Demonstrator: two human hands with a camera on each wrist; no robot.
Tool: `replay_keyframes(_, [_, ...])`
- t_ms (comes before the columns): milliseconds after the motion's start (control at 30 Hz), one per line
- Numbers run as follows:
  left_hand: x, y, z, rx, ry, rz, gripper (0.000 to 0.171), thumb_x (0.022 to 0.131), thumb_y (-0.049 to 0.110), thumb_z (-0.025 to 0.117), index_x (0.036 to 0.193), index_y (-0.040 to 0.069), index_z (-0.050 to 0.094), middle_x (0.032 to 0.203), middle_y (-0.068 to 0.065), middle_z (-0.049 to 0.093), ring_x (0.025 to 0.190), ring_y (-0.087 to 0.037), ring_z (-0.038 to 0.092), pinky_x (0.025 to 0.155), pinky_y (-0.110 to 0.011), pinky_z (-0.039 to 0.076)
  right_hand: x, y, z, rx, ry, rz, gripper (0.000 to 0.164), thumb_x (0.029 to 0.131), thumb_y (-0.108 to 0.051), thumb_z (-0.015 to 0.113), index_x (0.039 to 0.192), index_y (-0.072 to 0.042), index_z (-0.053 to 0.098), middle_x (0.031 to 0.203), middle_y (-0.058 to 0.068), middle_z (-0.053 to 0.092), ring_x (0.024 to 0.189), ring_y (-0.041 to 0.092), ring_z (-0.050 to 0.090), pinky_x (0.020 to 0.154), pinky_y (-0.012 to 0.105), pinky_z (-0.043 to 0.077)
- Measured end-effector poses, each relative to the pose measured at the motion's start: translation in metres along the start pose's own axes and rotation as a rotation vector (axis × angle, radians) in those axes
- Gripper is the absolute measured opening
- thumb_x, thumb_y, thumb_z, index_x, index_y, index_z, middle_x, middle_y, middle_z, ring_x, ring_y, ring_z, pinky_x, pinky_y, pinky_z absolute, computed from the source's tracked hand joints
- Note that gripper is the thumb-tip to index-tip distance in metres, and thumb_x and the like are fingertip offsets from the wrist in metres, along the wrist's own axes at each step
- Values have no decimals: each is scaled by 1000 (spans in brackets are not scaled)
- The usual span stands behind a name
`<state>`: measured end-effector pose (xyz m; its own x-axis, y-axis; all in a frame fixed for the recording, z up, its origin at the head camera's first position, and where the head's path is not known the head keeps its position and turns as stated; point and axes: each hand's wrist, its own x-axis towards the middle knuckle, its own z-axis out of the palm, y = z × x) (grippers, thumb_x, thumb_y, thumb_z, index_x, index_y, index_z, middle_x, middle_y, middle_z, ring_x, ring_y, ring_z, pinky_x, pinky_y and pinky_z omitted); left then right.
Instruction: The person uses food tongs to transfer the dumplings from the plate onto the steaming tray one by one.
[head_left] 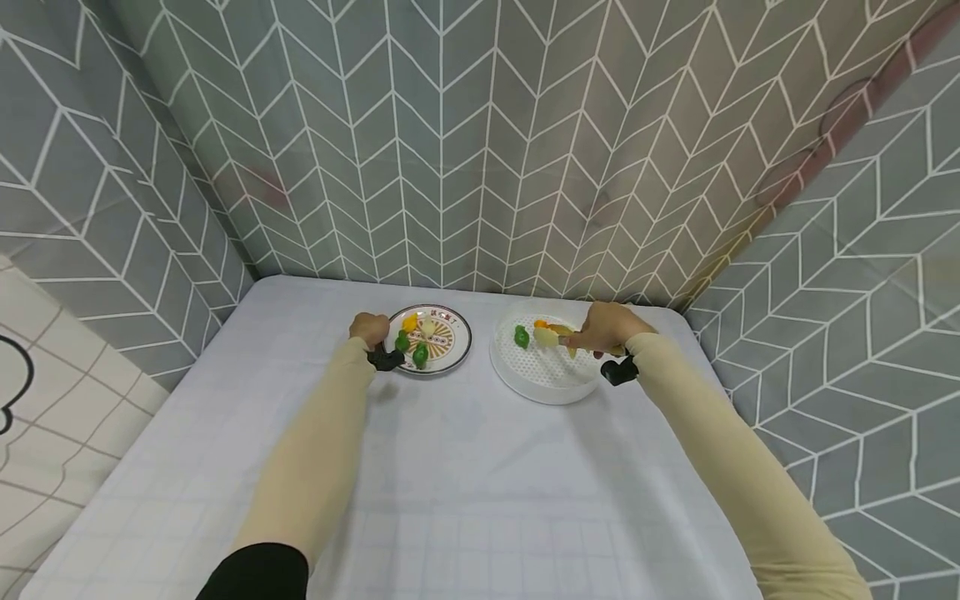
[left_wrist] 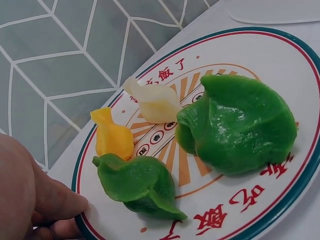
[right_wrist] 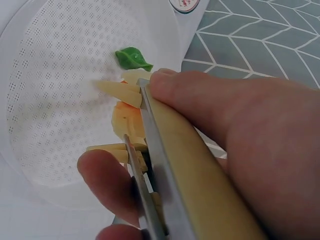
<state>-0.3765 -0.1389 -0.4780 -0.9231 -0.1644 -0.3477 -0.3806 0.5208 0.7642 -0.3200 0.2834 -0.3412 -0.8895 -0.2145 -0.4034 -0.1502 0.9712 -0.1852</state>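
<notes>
My left hand (head_left: 369, 327) pinches the left edge of a white plate (left_wrist: 215, 55) with a teal and red rim. Two green dumplings (left_wrist: 245, 125), a yellow dumpling (left_wrist: 114, 137) and a white dumpling (left_wrist: 155, 102) lie on it. My right hand (head_left: 609, 327) holds metal tongs (right_wrist: 162, 165) with tan handles and tips over a round white perforated steamer tray (head_left: 521, 375). Between the tong tips shows an orange-yellow dumpling (right_wrist: 127, 119); whether they squeeze it I cannot tell. Beyond them are a pale dumpling (right_wrist: 135, 76) and a green dumpling (right_wrist: 132, 58).
Plate and tray stand side by side near the far edge of a table with a white cloth (head_left: 480, 500). Grey curtains (head_left: 465, 150) with white line patterns rise behind the table and on both sides. White tiled flooring (head_left: 67, 375) shows at left.
</notes>
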Motion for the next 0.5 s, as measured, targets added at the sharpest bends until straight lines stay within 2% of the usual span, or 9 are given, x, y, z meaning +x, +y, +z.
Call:
replay_keyframes(133, [0, 0, -1, 1, -19, -11, 64, 103, 21, 27, 153, -17, 38, 156, -32, 44, 133, -38, 48, 109, -48, 51, 3, -1, 4, 7, -11, 5, 48, 102, -47, 67, 102, -1, 84, 73, 8, 76, 56, 11, 58, 54, 24, 41])
replay_keyframes(333, [-1, 3, -3, -23, -16, -3, 63, 101, 20, 28, 148, -19, 42, 151, -33, 47, 130, -39, 48, 113, -49, 48, 8, -2, 9, 22, -6, 30, 52, 101, -47, 67, 110, 3, 81, 80, 12, 77, 65, 17, 65, 55, 24, 44])
replay_keyframes(433, [-2, 3, -3, -66, -17, -16, 61, 99, 18, 31, 146, -18, 44, 149, -31, 47, 130, -37, 45, 117, -45, 44, 10, -2, 11, 33, -15, 42, 55, 101, -48, 67, 115, 4, 79, 82, 12, 78, 69, 20, 68, 55, 24, 43])
replay_keyframes(500, [-1, 3, -3, -70, -22, -20, 60, 99, 16, 31, 146, -18, 44, 148, -31, 47, 126, -36, 46, 114, -42, 46, 11, -2, 12, 33, -25, 45, 56, 101, -49, 66, 116, 4, 79, 84, 13, 79, 68, 19, 67, 55, 24, 43])
